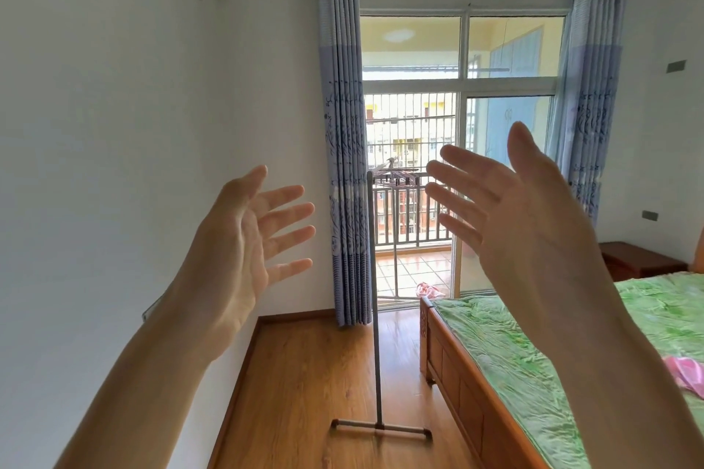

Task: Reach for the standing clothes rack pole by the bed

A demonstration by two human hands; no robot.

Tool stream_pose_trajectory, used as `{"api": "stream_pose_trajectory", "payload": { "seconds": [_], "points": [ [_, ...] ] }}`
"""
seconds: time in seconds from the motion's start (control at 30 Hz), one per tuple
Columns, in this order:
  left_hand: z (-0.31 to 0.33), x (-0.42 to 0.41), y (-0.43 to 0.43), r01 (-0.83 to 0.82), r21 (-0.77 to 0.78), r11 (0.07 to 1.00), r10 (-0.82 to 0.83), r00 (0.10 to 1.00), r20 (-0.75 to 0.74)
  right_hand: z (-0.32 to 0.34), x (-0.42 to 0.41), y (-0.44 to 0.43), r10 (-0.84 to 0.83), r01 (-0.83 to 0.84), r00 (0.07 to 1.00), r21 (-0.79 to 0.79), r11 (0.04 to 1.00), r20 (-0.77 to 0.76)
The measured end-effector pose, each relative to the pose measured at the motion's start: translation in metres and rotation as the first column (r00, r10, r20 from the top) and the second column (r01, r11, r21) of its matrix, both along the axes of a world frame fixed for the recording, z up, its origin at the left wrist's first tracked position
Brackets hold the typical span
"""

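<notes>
Both of my hands are raised in the air before me, palms facing each other, fingers spread and straight. My left hand hovers in front of the white wall and holds nothing. My right hand hovers in front of the balcony door and is likewise empty. Between them, farther off, stands a thin grey metal rack with a T-shaped foot on the wooden floor. Neither hand touches it.
A wooden bed with a green cover fills the right; pink cloth lies on it. Blue curtains flank a sliding glass door to a railed balcony. A wooden nightstand stands at far right.
</notes>
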State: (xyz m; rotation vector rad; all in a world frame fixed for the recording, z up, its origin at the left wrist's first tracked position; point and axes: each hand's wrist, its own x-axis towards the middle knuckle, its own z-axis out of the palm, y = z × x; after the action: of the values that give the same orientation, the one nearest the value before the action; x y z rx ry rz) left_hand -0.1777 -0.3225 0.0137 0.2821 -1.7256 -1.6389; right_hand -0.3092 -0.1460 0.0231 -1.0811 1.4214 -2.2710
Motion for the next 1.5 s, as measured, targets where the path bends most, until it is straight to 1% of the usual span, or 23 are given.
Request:
{"api": "stream_pose_trajectory", "payload": {
  "seconds": [0.2, 0.33, 0.4, 0.53, 0.7, 0.97, 1.27, 1.5],
  "points": [
    [0.007, -0.061, 0.004, 0.013, -0.017, 1.000, -0.013, 1.000, -0.002, -0.001, -0.061, 0.003, 0.000, 0.000, 1.000, -0.019, 1.000, 0.004],
    [0.005, -0.098, 0.002, 0.030, -0.037, 0.999, -0.029, 1.000, 0.009, -0.007, -0.099, 0.002, 0.027, -0.028, 0.999, -0.021, 0.999, -0.033],
    [0.000, -0.114, -0.002, 0.031, -0.029, 0.999, -0.031, 0.999, 0.006, -0.011, -0.116, -0.001, 0.043, -0.043, 0.998, -0.004, 0.999, -0.043],
    [-0.007, -0.146, -0.017, 0.020, -0.006, 1.000, -0.020, 1.000, 0.012, -0.017, -0.149, -0.014, 0.045, -0.045, 0.999, 0.014, 0.999, -0.009],
    [-0.014, -0.191, -0.049, 0.014, 0.024, 1.000, -0.015, 1.000, 0.025, -0.025, -0.193, -0.047, 0.042, -0.042, 0.999, 0.029, 0.999, 0.008],
    [-0.023, -0.260, -0.150, 0.041, 0.045, 0.998, -0.042, 0.999, 0.019, -0.033, -0.262, -0.151, 0.015, -0.016, 1.000, 0.035, 0.999, 0.025],
    [-0.012, -0.341, -0.287, 0.091, 0.041, 0.995, -0.091, 0.996, 0.020, -0.015, -0.328, -0.282, -0.002, -0.003, 0.997, 0.066, 0.998, 0.074],
    [-0.021, -0.411, -0.356, 0.142, 0.082, 0.987, -0.144, 0.989, 0.024, -0.014, -0.388, -0.348, -0.039, 0.032, 0.995, 0.076, 0.997, 0.089]
  ]
}}
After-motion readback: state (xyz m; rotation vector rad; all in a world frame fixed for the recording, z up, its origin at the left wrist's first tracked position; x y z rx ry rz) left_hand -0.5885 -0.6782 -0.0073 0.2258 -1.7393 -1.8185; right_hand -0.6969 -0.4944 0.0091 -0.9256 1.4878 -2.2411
